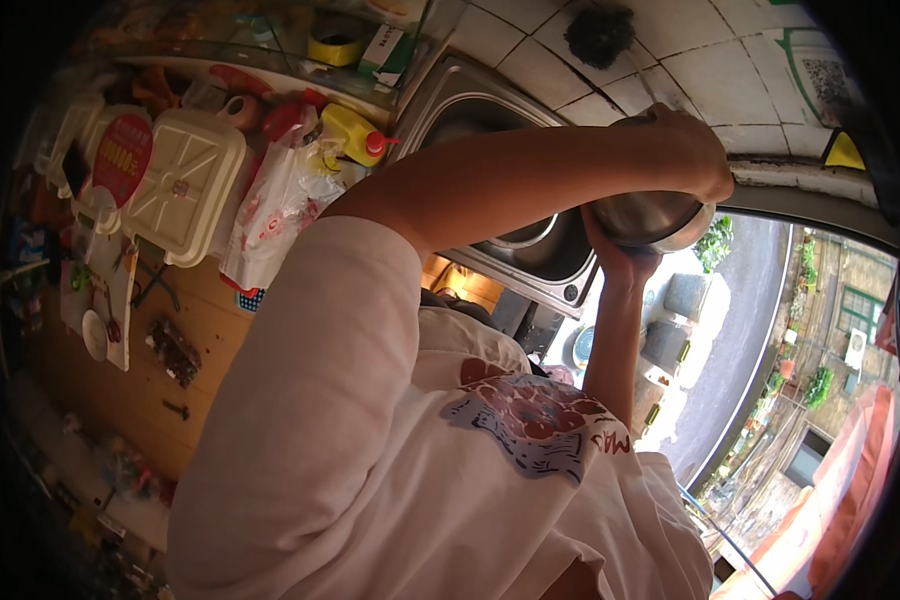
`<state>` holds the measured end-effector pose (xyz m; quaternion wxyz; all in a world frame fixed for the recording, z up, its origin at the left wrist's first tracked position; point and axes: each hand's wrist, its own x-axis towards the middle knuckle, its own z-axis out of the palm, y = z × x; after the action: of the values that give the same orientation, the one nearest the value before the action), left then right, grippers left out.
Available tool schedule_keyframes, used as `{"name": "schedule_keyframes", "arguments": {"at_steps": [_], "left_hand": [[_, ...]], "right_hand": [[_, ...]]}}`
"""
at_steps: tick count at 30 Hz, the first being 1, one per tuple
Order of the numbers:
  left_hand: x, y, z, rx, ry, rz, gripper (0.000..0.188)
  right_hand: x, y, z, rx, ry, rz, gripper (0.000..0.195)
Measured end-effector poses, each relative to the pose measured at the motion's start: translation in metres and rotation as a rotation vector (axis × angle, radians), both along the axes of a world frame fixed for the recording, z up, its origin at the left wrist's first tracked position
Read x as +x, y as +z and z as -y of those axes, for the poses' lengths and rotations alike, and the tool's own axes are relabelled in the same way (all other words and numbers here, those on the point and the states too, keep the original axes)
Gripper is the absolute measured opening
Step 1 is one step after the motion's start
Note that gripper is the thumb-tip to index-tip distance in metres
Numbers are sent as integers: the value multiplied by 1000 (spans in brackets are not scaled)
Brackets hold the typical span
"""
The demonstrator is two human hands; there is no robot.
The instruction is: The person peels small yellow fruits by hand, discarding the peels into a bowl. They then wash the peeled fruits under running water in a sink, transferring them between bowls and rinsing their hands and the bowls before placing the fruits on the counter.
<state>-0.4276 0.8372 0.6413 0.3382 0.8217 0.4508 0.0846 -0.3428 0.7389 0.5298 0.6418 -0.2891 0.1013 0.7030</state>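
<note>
A round stainless steel bowl or pot (pixel 643 214) is held tilted beside the sink, at the upper right. My left hand (pixel 686 150) reaches across and grips its upper side, the fingers bent over the edge and partly hidden. From below, my right hand (pixel 624 255) holds the same vessel, its palm and fingers against the underside. The vessel's inside cannot be seen fully. Left of it lies the stainless steel sink (pixel 544 274), set in the counter, with its basins partly covered by my left forearm.
A dark scouring pad (pixel 600 36) hangs or rests by the white tiles (pixel 690 75). To the left stand a cream lidded plastic container (pixel 184 184), plastic bags (pixel 274 214) and a yellow bottle with a red cap (pixel 354 135). Yellow tape (pixel 337 41) is above. An open window sill (pixel 802 176) borders the right.
</note>
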Motion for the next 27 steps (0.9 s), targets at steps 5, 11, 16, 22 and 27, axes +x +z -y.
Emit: {"name": "schedule_keyframes", "arguments": {"at_steps": [5, 11, 16, 22, 27], "left_hand": [[4, 2, 2, 24, 7, -77, 39], [6, -3, -2, -33, 46, 24, 39], [7, -7, -2, -14, 62, 71, 40], [15, -9, -6, -56, 17, 24, 43], [18, -9, -5, -72, -6, 6, 42]], "right_hand": [[0, -2, 1, -32, -13, 15, 60], [1, 8, 2, -14, 8, -13, 62], [6, 6, 2, -3, 8, 58, 64], [10, 1, 1, -13, 21, 46, 65], [11, -1, 2, -35, 8, 16, 60]]}}
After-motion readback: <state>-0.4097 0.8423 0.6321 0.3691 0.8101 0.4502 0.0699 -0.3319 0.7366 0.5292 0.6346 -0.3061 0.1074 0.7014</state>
